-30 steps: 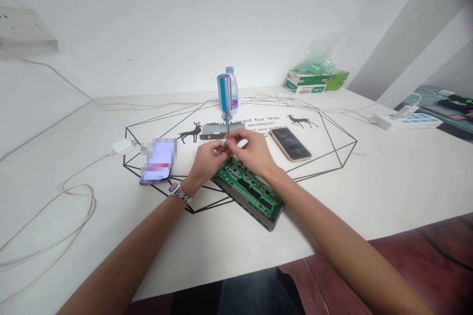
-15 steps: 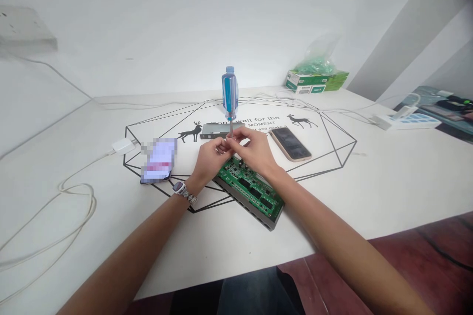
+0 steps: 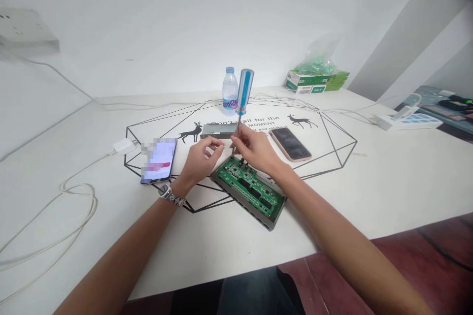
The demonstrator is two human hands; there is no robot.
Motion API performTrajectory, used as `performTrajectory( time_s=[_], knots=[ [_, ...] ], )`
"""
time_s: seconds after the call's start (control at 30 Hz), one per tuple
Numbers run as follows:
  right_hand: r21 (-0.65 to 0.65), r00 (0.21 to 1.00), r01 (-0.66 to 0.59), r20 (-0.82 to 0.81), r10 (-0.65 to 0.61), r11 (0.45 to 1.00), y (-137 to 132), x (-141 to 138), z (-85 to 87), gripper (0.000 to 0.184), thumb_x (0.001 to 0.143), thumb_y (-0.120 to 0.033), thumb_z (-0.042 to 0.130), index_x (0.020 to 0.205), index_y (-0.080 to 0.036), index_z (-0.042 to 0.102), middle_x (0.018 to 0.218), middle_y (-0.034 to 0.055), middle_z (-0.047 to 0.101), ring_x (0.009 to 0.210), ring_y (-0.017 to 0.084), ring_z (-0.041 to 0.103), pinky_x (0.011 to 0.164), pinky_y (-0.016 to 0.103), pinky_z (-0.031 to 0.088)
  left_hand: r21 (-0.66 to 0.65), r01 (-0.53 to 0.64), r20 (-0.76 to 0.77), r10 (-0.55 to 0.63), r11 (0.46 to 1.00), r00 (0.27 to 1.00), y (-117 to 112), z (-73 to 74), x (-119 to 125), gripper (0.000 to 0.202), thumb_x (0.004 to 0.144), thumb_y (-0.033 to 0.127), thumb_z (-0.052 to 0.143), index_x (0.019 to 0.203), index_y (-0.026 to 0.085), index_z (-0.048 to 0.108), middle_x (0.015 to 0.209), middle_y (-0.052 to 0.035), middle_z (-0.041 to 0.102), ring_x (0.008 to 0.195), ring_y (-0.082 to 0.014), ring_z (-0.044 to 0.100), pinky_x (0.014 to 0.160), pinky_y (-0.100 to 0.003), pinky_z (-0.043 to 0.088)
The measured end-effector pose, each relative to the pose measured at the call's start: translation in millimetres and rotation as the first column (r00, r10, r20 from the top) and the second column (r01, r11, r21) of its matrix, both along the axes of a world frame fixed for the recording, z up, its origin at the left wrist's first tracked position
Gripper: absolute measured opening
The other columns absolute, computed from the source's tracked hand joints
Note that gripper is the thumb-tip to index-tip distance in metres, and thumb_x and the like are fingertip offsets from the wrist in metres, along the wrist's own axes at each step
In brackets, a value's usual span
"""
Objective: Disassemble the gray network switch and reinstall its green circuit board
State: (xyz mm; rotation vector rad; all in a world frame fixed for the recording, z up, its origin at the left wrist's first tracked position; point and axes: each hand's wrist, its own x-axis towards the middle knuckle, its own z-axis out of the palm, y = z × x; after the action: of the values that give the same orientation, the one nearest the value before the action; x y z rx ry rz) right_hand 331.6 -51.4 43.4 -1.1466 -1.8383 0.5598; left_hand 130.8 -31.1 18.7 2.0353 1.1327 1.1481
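Note:
My right hand point(image 3: 253, 147) pinches the metal shaft of a screwdriver point(image 3: 244, 91) with a blue and clear handle. The screwdriver stands nearly upright, leaning slightly right, with its tip at the upper left corner of a green circuit board point(image 3: 251, 187) seated in a grey metal casing. To the left, my left hand point(image 3: 199, 160) is just off that corner, its thumb and finger tips brought together. Anything between those tips is too small to make out. A watch point(image 3: 172, 196) is on my left wrist. Behind my hands lies a flat grey metal piece point(image 3: 218, 131).
A water bottle point(image 3: 229, 86) stands behind the screwdriver. One phone point(image 3: 159, 161) lies left beside a white charger point(image 3: 124, 145) and cable; another phone point(image 3: 290, 144) lies right. Farther back are green-white boxes point(image 3: 308, 81). A power strip point(image 3: 406, 120) sits at the right.
My left hand has drawn back left from the screwdriver shaft. The screwdriver handle has shifted right and tilts slightly, uncovering the bottle, while its tip has come down to the board's corner.

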Motion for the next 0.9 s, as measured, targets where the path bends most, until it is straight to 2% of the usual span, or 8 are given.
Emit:
performTrajectory(
  time_s=[0.1, 0.2, 0.33, 0.47, 0.63, 0.77, 0.9],
  knots=[
    [-0.007, 0.98, -0.013, -0.201, 0.011, 1.0, 0, 0, 1.1, 0.018, 0.1, -0.038, 0.055, 0.091, -0.023, 0.054, 0.078, 0.0023, 0.075, 0.065, 0.018, 0.071, 0.067, 0.032, 0.056, 0.004, 0.064, -0.018, -0.064, 0.998, 0.998, -2, -0.1, -1, 0.025, 0.093, 0.04, 0.065, 0.102, 0.02, 0.076, 0.108, -0.0082, 0.077, 0.092, -0.0211, 0.07, 0.071, -0.029, 0.054],
    [-0.036, 0.915, -0.021, -0.404, 0.005, 0.999, 2, -1, 1.3, 0.027, 0.097, -0.048, 0.061, 0.09, -0.023, 0.053, 0.079, 0.0029, 0.075, 0.063, 0.017, 0.071, 0.066, 0.033, 0.06, 0.002, 0.113, -0.032, -0.113, 0.994, 0.993, -6, 2.6, -3, 0.029, 0.092, 0.043, 0.07, 0.108, 0.02, 0.077, 0.108, -0.0078, 0.078, 0.093, -0.0211, 0.071, 0.073, -0.029, 0.055],
    [-0.081, 0.821, -0.048, -0.57, -0.007, 0.996, 3, -5, 0.9, 0.035, 0.093, -0.054, 0.067, 0.09, -0.023, 0.052, 0.079, 0.0031, 0.076, 0.062, 0.015, 0.072, 0.065, 0.031, 0.063, 0.012, 0.063, -0.022, -0.063, 0.998, 0.998, -9, 7.4, -3, 0.028, 0.09, 0.045, 0.074, 0.098, 0.019, 0.078, 0.096, -0.0063, 0.08, 0.085, -0.0197, 0.073, 0.073, -0.028, 0.056],
    [-0.133, 0.755, -0.101, -0.656, -0.011, 0.986, 4, -10, 0.5, 0.039, 0.089, -0.057, 0.071, 0.091, -0.023, 0.052, 0.083, 0.0034, 0.079, 0.063, 0.015, 0.074, 0.066, 0.031, 0.065, 0.039, 0.042, -0.026, -0.041, 0.998, 0.999, -7, 12.1, -9, 0.023, 0.092, 0.04, 0.072, 0.089, 0.018, 0.076, 0.087, -0.0047, 0.08, 0.08, -0.0179, 0.073, 0.078, -0.028, 0.057],
    [-0.16, 0.672, -0.076, -0.737, -0.068, 0.984, 7, -7, 2.3, 0.033, 0.091, -0.049, 0.074, 0.094, -0.023, 0.054, 0.089, 0.0037, 0.08, 0.066, 0.015, 0.076, 0.067, 0.029, 0.065, 0.091, 0.0, -0.211, 0.02, 0.996, 0.977, 7, 14.9, -33, 0.02, 0.091, 0.037, 0.069, 0.087, 0.018, 0.076, 0.084, -0.0032, 0.078, 0.076, -0.0171, 0.069, 0.076, -0.028, 0.054],
    [-0.195, 0.662, -0.074, -0.743, -0.098, 0.978, 9, -2, 3.5, 0.03, 0.092, -0.044, 0.074, 0.092, -0.022, 0.054, 0.087, 0.0037, 0.08, 0.066, 0.015, 0.076, 0.066, 0.029, 0.065, 0.1, -0.076, -0.299, 0.103, 0.992, 0.949, 21, 6.6, -51, 0.022, 0.093, 0.036, 0.064, 0.093, 0.019, 0.078, 0.097, -0.0051, 0.079, 0.083, -0.0191, 0.069, 0.082, -0.032, 0.053],
    [-0.21, 0.671, -0.078, -0.734, -0.104, 0.975, 9, -2, 3.5, 0.027, 0.093, -0.04, 0.073, 0.091, -0.021, 0.054, 0.087, 0.0051, 0.081, 0.065, 0.015, 0.076, 0.066, 0.029, 0.065, 0.108, -0.088, -0.386, 0.123, 0.99, 0.914, 32, -5.0, -59, 0.027, 0.095, 0.038, 0.059, 0.098, 0.019, 0.079, 0.103, -0.0076, 0.078, 0.092, -0.0226, 0.069, 0.085, -0.035, 0.053]
  ],
)
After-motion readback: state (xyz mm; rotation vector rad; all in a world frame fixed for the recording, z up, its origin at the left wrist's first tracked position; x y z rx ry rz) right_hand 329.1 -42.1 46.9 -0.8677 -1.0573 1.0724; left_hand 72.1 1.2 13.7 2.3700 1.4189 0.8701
